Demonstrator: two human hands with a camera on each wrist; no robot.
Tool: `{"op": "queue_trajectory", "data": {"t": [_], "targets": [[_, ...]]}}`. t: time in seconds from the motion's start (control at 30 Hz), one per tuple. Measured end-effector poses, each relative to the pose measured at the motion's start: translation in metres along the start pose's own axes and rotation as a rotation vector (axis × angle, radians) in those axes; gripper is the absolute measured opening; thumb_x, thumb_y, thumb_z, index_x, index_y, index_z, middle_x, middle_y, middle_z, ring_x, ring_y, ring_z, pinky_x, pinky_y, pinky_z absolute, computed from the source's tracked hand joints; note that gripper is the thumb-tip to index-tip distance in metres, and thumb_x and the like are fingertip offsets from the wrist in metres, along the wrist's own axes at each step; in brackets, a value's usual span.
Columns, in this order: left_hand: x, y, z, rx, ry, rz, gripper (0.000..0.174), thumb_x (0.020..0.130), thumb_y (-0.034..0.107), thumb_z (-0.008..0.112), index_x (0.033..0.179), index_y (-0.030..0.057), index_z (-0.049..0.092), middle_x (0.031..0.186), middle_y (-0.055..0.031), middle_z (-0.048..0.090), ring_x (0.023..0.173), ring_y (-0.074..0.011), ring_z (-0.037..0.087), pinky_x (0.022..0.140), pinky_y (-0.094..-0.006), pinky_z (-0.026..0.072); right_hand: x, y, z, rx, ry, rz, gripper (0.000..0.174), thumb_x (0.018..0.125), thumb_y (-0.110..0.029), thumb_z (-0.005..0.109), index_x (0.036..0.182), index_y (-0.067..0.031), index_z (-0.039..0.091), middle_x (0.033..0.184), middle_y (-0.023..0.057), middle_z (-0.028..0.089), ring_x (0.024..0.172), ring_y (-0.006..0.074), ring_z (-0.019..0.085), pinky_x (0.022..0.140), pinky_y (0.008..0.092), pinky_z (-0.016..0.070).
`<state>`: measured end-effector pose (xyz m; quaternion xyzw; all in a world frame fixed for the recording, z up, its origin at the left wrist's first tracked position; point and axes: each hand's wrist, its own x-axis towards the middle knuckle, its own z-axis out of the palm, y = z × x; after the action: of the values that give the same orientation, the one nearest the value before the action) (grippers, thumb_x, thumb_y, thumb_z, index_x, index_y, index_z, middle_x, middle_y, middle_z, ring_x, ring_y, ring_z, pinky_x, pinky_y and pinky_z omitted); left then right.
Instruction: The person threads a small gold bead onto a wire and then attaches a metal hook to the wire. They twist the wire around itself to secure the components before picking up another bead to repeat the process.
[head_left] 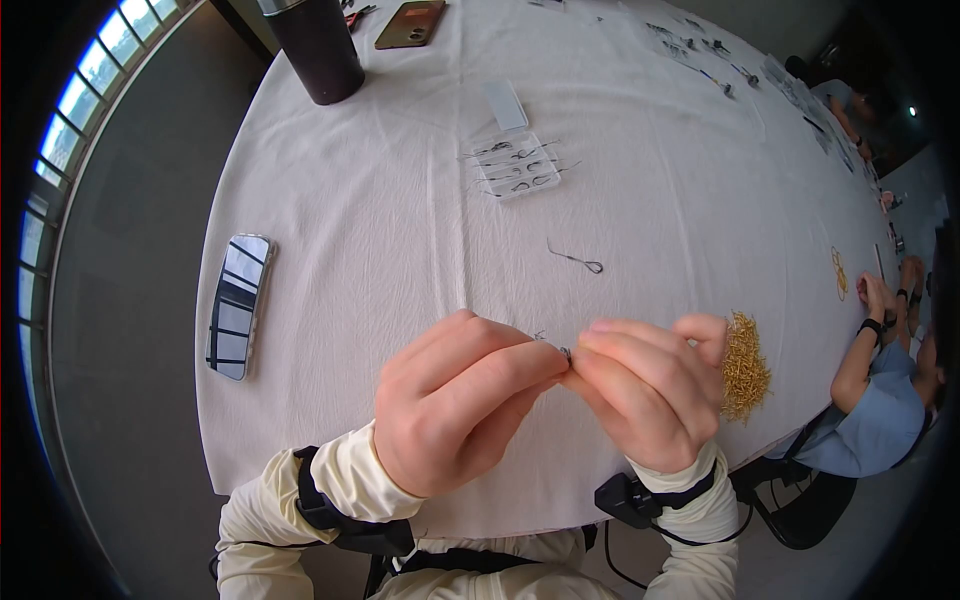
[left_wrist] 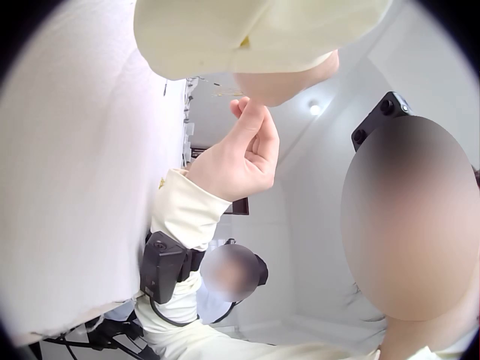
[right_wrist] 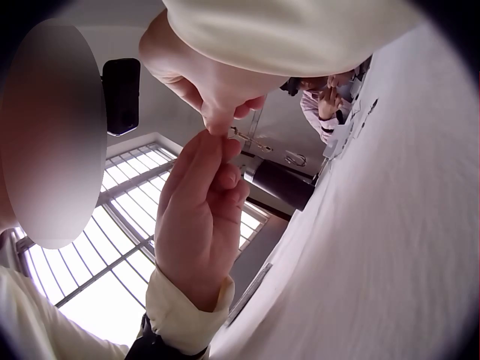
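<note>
My left hand [head_left: 465, 400] and right hand [head_left: 650, 390] meet at their fingertips over the near part of the table. Thumbs and fingers of both pinch a small dark strand [head_left: 568, 354], mostly hidden by the fingertips. A thin bit of it sticks up behind the left fingers. In the right wrist view a thin strand [right_wrist: 253, 140] projects past the joined fingertips. Beyond the hands, a dark looped cord [head_left: 592, 266] with a thin tail lies on the cloth. Close by the right hand is a pile of small golden pieces [head_left: 748, 375].
Farther off stands an open clear compartment box [head_left: 519, 180] holding several dark looped cords. A phone [head_left: 240, 305] lies at the left, another phone [head_left: 410, 24] at the back beside a dark bottle [head_left: 318, 55]. People sit along the right edge near more small items.
</note>
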<state>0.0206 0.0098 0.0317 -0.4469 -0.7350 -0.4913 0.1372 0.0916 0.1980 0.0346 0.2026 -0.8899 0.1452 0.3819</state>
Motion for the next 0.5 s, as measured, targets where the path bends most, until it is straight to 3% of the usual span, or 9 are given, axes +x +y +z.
{"op": "queue_trajectory", "data": {"t": [0.23,0.37,0.43,0.5], "targets": [[-0.001,0.000,-0.001,0.033,0.025,-0.042,0.025,0.073,-0.013,0.077,0.093,0.0001,0.069,0.081,-0.0082,0.068,0.066,-0.0194,0.063,0.057,-0.0282,0.0487,-0.002,0.002,0.017,0.309,0.033,0.145,0.027,0.077,-0.008,0.084,0.101,-0.0044,0.072,0.097,0.0035,0.073,0.081,0.0136,0.070,0.073,0.0294,0.0416],[-0.001,-0.007,0.000,0.135,0.047,0.043,0.027,0.071,-0.013,0.078,0.093,0.0006,0.069,0.079,-0.0076,0.067,0.064,-0.0183,0.062,0.055,-0.0280,0.0480,-0.002,-0.005,0.015,0.550,0.000,0.286,0.024,0.084,-0.004,0.071,0.107,0.0003,0.072,0.104,0.0105,0.073,0.083,0.0199,0.068,0.075,0.0318,0.0443],[-0.001,-0.012,0.001,0.180,0.114,0.083,0.027,0.071,-0.001,0.080,0.094,0.0027,0.068,0.078,-0.0055,0.065,0.062,-0.0202,0.057,0.054,-0.0303,0.0458,-0.002,-0.009,0.016,0.645,-0.020,0.359,0.025,0.086,-0.005,0.066,0.109,0.0015,0.072,0.106,0.0127,0.072,0.085,0.0221,0.067,0.076,0.0327,0.0448],[0.000,-0.012,-0.001,0.181,0.110,0.060,0.027,0.070,-0.002,0.080,0.094,0.0030,0.068,0.077,-0.0054,0.064,0.062,-0.0202,0.057,0.054,-0.0304,0.0460,-0.003,-0.011,0.018,0.668,-0.027,0.390,0.030,0.089,-0.014,0.059,0.112,0.0020,0.072,0.105,0.0117,0.071,0.088,0.0231,0.063,0.080,0.0338,0.0422]]}}
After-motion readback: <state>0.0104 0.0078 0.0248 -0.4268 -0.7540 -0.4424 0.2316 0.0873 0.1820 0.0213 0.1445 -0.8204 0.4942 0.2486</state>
